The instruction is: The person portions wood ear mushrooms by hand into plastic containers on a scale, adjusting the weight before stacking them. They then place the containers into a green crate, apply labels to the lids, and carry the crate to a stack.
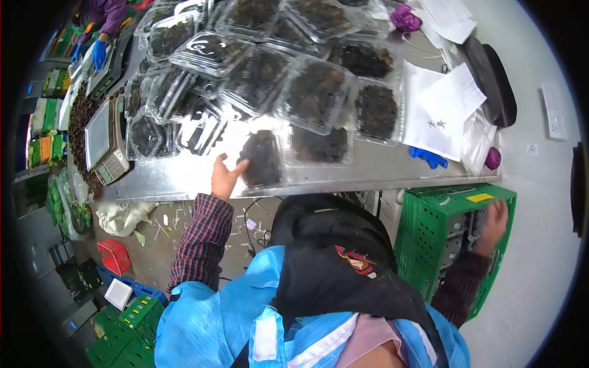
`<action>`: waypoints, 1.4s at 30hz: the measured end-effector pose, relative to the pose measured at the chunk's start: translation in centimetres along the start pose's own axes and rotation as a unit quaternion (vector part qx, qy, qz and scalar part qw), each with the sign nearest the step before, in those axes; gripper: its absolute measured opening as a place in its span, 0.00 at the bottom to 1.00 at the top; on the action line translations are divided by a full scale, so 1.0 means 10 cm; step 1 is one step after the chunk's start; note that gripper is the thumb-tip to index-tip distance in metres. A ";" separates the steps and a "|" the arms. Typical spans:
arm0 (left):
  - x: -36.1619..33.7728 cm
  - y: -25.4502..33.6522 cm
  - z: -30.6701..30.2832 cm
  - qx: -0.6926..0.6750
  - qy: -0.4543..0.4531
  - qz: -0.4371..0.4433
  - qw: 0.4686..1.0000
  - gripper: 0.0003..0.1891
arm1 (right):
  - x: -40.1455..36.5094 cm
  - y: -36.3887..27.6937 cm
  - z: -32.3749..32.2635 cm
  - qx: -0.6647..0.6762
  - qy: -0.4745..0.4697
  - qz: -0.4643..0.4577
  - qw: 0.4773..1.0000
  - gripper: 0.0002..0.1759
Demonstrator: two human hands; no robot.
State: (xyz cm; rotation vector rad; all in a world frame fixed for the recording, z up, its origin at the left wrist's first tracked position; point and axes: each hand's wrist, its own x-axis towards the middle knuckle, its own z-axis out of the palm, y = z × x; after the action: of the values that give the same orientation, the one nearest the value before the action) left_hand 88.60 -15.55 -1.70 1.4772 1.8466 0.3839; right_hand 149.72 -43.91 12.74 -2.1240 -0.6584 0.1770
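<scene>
At the near edge of the metal table (319,178), my left hand (226,176) has its thumb and fingers apart, beside a clear plastic box (262,158) with dark contents. Whether the fingertips touch that box is hard to tell. Many similar boxes, such as one closed box (315,92), lie side by side and stacked behind it. My right hand (494,224) is over the green crate (423,230) at the right, blurred by motion, so its fingers and anything in them are unclear. Black trays or lids (455,236) show inside the crate.
A scale (105,138) stands at the table's left beside dark loose pieces (83,122). A co-worker's blue-gloved hand (99,55) is at the upper left. White papers (438,113) and a blue cloth-like item (428,157) lie at the right. Green crates (142,316) stand on the floor.
</scene>
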 end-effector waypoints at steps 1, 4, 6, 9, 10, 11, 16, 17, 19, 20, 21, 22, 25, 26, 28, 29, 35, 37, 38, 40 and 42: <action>-0.04 0.18 -0.09 -0.118 -0.120 -0.103 0.980 0.37 | 0.02 -0.28 0.62 0.044 -0.064 0.021 0.997 0.25; -0.04 0.19 0.09 -0.192 -0.147 -0.059 0.969 0.39 | -0.17 -1.05 2.46 0.154 -0.358 0.034 0.920 0.34; 0.03 0.32 0.08 -0.159 -0.136 -0.100 0.973 0.35 | -0.49 -1.60 3.27 0.129 -0.398 0.100 0.903 0.37; 0.04 0.15 0.23 -0.268 -0.113 -0.026 0.957 0.27 | -0.79 -2.01 3.80 0.201 -0.396 0.183 0.877 0.36; -0.03 0.19 0.17 -0.308 -0.124 -0.041 0.943 0.27 | -0.85 -2.02 3.85 0.208 -0.385 0.181 0.881 0.36; -0.12 0.25 -0.02 -0.305 -0.137 -0.040 0.941 0.27 | -0.88 -1.97 3.88 0.280 -0.387 0.185 0.859 0.36; -0.36 0.25 -0.65 -0.605 -0.132 -0.081 0.781 0.30 | -0.63 -2.06 3.59 0.287 -0.448 0.320 0.784 0.26; -0.30 0.34 -0.74 -0.636 -0.115 -0.052 0.761 0.31 | -0.55 -2.05 3.54 0.279 -0.490 0.328 0.758 0.22; -0.07 0.45 -0.90 -0.679 -0.124 -0.020 0.724 0.33 | -0.44 -2.16 3.39 0.272 -0.522 0.295 0.753 0.17; 0.07 0.51 -0.98 -0.691 -0.148 -0.019 0.708 0.34 | -0.38 -2.41 3.29 0.271 -0.518 0.293 0.757 0.17; 0.20 0.75 -1.12 -0.686 -0.162 -0.009 0.709 0.30 | -0.29 -2.71 3.20 0.313 -0.499 0.254 0.767 0.19; 0.36 0.95 -1.14 -0.717 -0.126 0.004 0.685 0.26 | -0.19 -2.89 3.21 0.354 -0.480 0.214 0.773 0.22; 0.86 1.55 -1.27 -0.695 -0.062 0.045 0.715 0.19 | 0.73 -3.04 3.43 0.289 -0.476 0.037 0.830 0.25; 1.03 1.67 -1.30 -0.681 -0.075 0.044 0.727 0.20 | 0.98 -3.22 3.51 0.254 -0.470 -0.013 0.845 0.25; 1.34 1.78 -1.25 -0.648 -0.096 0.051 0.754 0.21 | 1.46 -3.31 3.84 0.104 -0.473 -0.104 0.868 0.23; 1.43 1.83 -1.26 -0.647 -0.098 0.053 0.754 0.21 | 1.65 -3.29 4.02 0.146 -0.511 0.001 0.847 0.22; 1.81 1.92 -1.17 -0.482 -0.168 0.038 0.859 0.23 | 1.67 -2.94 4.64 0.205 -0.521 0.134 0.818 0.30; 1.88 1.85 -1.11 -0.488 -0.191 0.033 0.851 0.22 | 1.60 -2.85 4.64 0.193 -0.538 0.097 0.815 0.34; 1.90 1.86 -1.09 -0.495 -0.212 0.034 0.842 0.21 | 1.50 -2.88 4.56 0.183 -0.552 0.054 0.812 0.38; 1.91 1.80 -1.04 -0.493 -0.235 0.018 0.837 0.24 | 1.20 -3.01 4.37 0.212 -0.583 0.059 0.782 0.43; 1.88 1.74 -0.99 -0.458 -0.220 0.058 0.859 0.27 | 0.91 -2.90 4.35 0.231 -0.618 0.054 0.749 0.44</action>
State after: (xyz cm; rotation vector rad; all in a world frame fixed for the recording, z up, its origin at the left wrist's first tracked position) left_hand 92.78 9.15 9.52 0.8845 0.9592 0.7774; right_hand 130.72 5.56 10.45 -1.3146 -1.0511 1.7209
